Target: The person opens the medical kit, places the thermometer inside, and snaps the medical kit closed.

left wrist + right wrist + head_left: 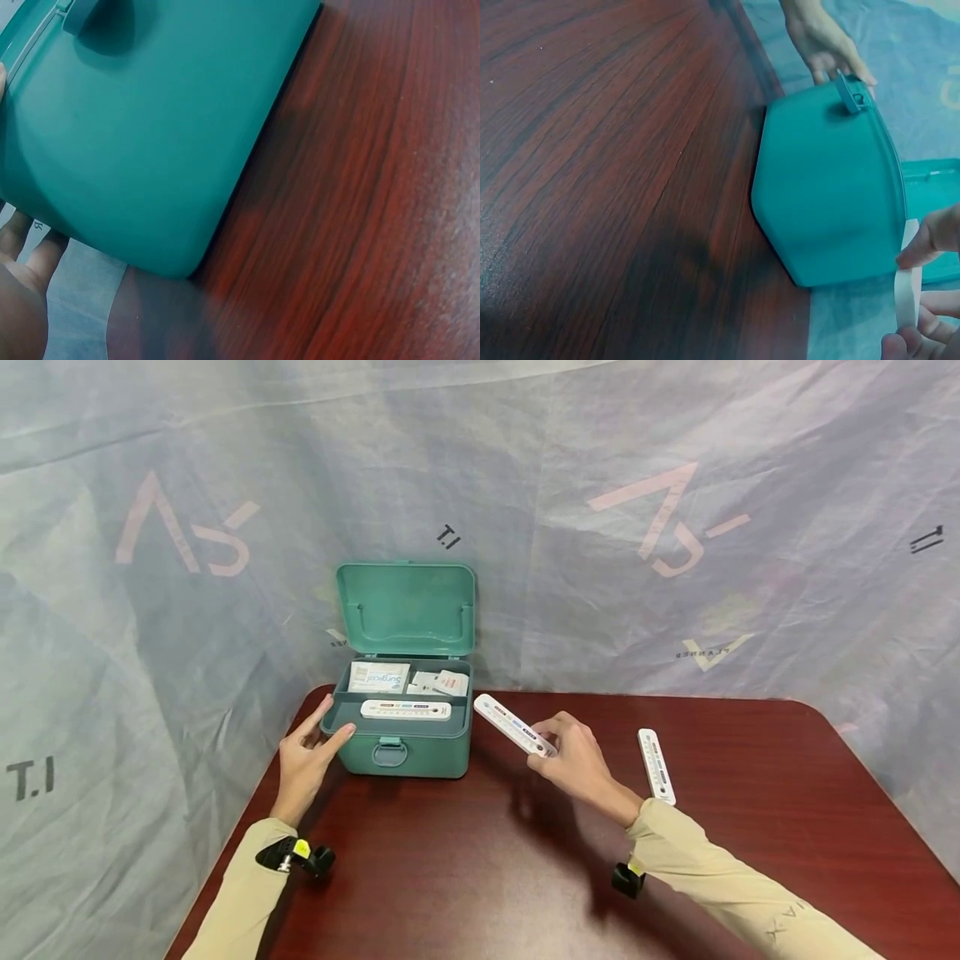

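Observation:
A green storage box [408, 758] stands with its lid [407, 610] raised. My left hand [303, 764] grips its front left corner, thumb on the front rim and fingers along the side. My right hand [573, 756] pinches the lower end of a white strip thermometer [510, 725], held tilted above the table just right of the box. A second thermometer [406, 710] lies in the front part of the box. Behind it sit a "Surgical" packet [379, 677] and several small white packets [442, 682]. In the right wrist view, the held thermometer [907, 296] appears edge-on between thumb and fingers.
Another white thermometer [657, 766] lies on the dark red wooden table [480, 877], right of my right hand. Grey printed cloth [540, 510] hangs behind the table and along its sides. A ring latch [390, 752] sticks out from the box front.

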`<state>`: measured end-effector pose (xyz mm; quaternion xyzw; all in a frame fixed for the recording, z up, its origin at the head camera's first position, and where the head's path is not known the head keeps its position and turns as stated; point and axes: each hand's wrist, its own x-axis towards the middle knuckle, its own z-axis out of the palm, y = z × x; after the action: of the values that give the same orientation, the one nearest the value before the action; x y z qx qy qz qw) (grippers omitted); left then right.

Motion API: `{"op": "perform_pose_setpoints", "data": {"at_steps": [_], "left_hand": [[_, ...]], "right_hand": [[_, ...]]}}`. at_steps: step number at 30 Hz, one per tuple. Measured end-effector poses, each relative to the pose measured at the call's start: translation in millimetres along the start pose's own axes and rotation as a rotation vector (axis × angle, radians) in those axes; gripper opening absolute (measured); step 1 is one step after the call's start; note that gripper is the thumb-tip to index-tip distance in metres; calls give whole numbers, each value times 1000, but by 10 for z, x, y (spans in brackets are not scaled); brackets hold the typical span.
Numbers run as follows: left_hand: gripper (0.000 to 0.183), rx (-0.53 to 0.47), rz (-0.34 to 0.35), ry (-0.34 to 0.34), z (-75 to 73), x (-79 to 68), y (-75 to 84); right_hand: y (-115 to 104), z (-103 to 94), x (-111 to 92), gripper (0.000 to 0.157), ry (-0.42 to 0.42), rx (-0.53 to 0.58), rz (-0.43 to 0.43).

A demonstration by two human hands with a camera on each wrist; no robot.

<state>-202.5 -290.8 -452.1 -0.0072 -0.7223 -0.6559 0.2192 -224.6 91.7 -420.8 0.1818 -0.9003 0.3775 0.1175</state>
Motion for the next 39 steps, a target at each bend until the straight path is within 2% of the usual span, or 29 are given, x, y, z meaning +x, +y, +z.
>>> {"op": "perform_pose_setpoints", "data": {"at_steps": [11,39], "left_hand": [[63,-13,-6,2,9,13,1],[62,12,10,13,10,-2,-14]], "right_hand": [[-57,16,39,31,-2,26,-66],[-265,114,184,33,-98,30,-151]]}}
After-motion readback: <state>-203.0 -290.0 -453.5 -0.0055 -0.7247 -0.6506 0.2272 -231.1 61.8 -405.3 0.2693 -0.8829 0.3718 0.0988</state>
